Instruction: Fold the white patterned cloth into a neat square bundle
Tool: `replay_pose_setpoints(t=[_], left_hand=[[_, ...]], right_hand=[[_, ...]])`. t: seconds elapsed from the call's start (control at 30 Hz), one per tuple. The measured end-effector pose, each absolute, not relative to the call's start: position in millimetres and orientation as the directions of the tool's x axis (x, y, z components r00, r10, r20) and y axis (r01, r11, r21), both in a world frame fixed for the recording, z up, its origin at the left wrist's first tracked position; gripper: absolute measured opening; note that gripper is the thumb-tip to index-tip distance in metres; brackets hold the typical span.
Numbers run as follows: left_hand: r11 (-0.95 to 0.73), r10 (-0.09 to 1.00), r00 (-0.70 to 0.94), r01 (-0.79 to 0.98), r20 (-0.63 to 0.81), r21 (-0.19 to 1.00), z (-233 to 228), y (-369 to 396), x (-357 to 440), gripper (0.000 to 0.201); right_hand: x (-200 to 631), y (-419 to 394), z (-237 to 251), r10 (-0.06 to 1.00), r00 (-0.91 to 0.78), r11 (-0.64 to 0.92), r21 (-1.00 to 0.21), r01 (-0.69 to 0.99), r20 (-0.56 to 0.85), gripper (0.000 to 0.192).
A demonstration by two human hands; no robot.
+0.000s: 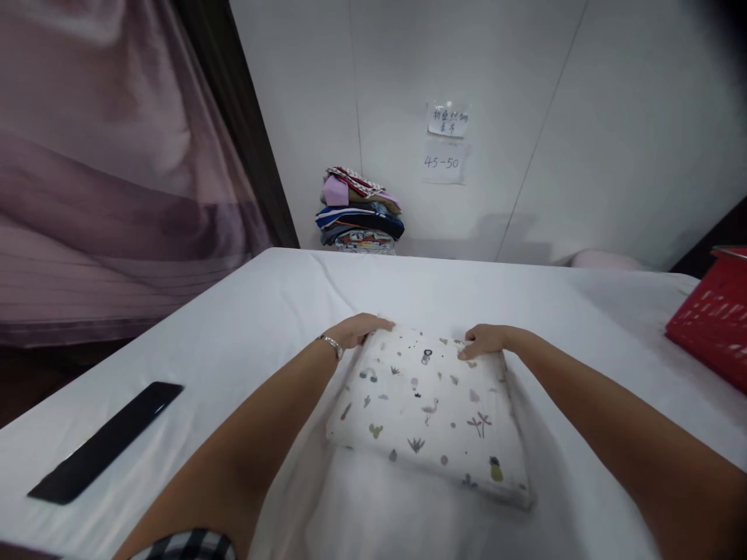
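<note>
A folded white cloth (420,404) printed with flamingos, cacti, palms and pineapples lies in front of me at the near side of the table. My left hand (362,327) grips its far left corner, thumb on top and fingers partly hidden beneath the edge. At the far right corner, my right hand (485,341) pinches the cloth, its thumb and a finger showing on the printed face. The cloth is a flat, thick, roughly square bundle, its near right corner toward me.
A white sheet covers the table (262,327). To the left lies a long black flat object (108,443). A red basket (715,319) stands at the right edge. Folded clothes (360,210) are stacked beyond the far edge, by a wall with paper signs (447,162). A pinkish curtain (117,171) hangs left.
</note>
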State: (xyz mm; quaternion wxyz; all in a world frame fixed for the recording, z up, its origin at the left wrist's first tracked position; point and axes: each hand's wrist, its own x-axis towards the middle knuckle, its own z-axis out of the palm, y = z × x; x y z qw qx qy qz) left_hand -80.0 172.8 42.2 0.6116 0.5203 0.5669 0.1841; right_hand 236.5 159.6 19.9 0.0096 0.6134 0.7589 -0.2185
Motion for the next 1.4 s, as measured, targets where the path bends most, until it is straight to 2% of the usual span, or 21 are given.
replay_pose_setpoints(t=[0.07,0.13,0.3,0.4,0.47,0.53,0.63,0.67,0.7,0.77,0.83,0.9,0.97,1.07,1.23,1.3,1.4], left_hand=[[0.379,0.82,0.33,0.298,-0.467,0.876,46,170,-81,0.024],[0.325,0.86,0.313,0.274,-0.403,0.905,54,165,-81,0.023],[0.1,0.924,0.326,0.294,-0.198,0.951,96,153,-77,0.03],[-0.025,0.947,0.314,0.276,-0.065,0.961,137,148,-78,0.045],[-0.137,0.949,0.311,0.26,0.051,0.956,168,140,-81,0.052],[-0.42,0.884,0.355,0.318,0.305,0.85,193,127,-86,0.055],[-0.684,0.723,0.393,0.524,0.569,0.507,200,99,-92,0.061],[-0.706,0.682,0.418,0.591,0.6,0.39,190,89,-93,0.065],[-0.713,0.655,0.457,0.637,0.602,0.292,173,79,-94,0.067],[-0.704,0.65,0.538,0.692,0.537,0.158,125,61,-95,0.064],[-0.692,0.684,0.592,0.712,0.426,0.122,71,44,-95,0.063],[-0.694,0.707,0.629,0.704,0.325,0.147,25,29,-96,0.062],[-0.676,0.728,0.609,0.714,0.316,0.182,-1,17,-98,0.056],[-0.667,0.739,0.593,0.708,0.32,0.23,-5,9,-102,0.047],[-0.681,0.731,0.588,0.663,0.347,0.31,16,14,-97,0.024],[-0.681,0.73,0.578,0.657,0.364,0.324,17,18,-91,0.019],[-0.692,0.721,0.592,0.641,0.36,0.333,10,25,-79,0.019]], right_hand=[[237,156,30,0.859,-0.294,0.135,-0.369,0.919,-0.418,0.044],[238,149,42,0.838,-0.305,0.109,-0.407,0.907,-0.453,0.047],[242,129,87,0.871,-0.317,0.121,-0.461,0.879,-0.375,0.053],[244,118,135,0.911,-0.274,0.133,-0.408,0.903,-0.308,0.039],[244,105,171,0.951,-0.26,0.188,-0.354,0.916,-0.168,0.039],[241,85,199,0.975,-0.217,0.223,-0.24,0.945,0.053,0.033],[232,51,202,0.875,-0.273,0.266,0.074,0.961,0.4,0.02],[229,40,190,0.816,-0.321,0.273,0.17,0.947,0.48,0.018],[226,30,171,0.78,-0.385,0.306,0.236,0.922,0.494,0.02],[223,13,120,0.735,-0.479,0.393,0.273,0.878,0.48,0.027],[222,-2,64,0.741,-0.522,0.476,0.217,0.852,0.422,0.029],[225,-15,18,0.754,-0.555,0.552,0.12,0.825,0.351,0.032],[228,-25,-8,0.773,-0.535,0.564,0.018,0.826,0.341,0.039],[232,-31,-11,0.802,-0.497,0.561,-0.133,0.817,0.331,0.041],[229,-25,20,0.886,-0.406,0.463,-0.395,0.794,0.223,0.022],[227,-21,24,0.908,-0.371,0.418,-0.439,0.795,0.193,0.026],[227,-16,21,0.904,-0.379,0.428,-0.432,0.794,0.2,0.025]])
